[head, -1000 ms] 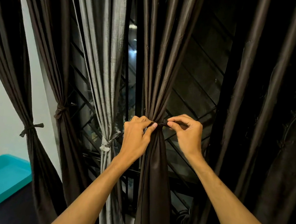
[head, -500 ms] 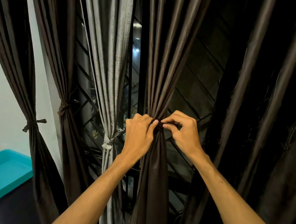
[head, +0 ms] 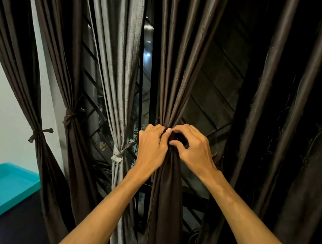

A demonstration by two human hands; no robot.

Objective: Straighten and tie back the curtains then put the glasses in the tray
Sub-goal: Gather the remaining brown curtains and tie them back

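At the centre, a dark brown satin curtain (head: pixel 173 80) hangs in long, glossy pleats that narrow to a tight waist and then fall away smooth and flat toward the near edge. Both hands meet at that waist. The left hand (head: pixel 151 148) has its fingers curled round the bunched cloth from the left, and the right hand (head: pixel 192 148) pinches the same gathered spot between thumb and forefinger, with its other fingers arched above. The spot between the fingertips is too dark to tell a band from the fabric. Just left of it hangs a pale grey woven curtain (head: pixel 120 71) with a coarse, slubby texture, cinched by a knotted grey tie (head: pixel 120 151) with frayed ends. Farther left are two more dark brown pleated curtains (head: pixel 65 58), each tied at the waist, the outer one against a white wall (head: pixel 2 114). Behind the fabric, a black metal window grille (head: pixel 99 125) with diagonal bars shows in the gaps. To the right, a broad untied dark curtain (head: pixel 289 130) falls in loose, heavy folds close beside the right forearm. At lower left, well apart from the hands, a teal plastic tray (head: pixel 7 204) with a raised rim and rounded corners sits on a dark surface (head: pixel 15 228).
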